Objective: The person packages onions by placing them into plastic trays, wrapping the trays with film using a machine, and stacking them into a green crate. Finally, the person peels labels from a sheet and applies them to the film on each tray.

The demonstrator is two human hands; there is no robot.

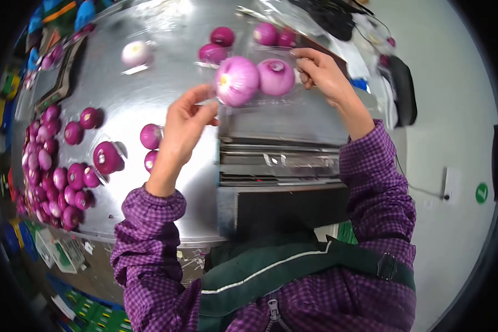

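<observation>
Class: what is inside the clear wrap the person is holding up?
Two peeled purple onions sit side by side inside the clear wrap, held by the left hand and right hand. Any tray beneath them is hidden.

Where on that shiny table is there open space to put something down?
Bare metal shows on the table between the pale peeled onion and the left hand, and near the front edge below the left forearm. The onion heap crowds the left side; packed onions sit between both hands, right hand.
</observation>
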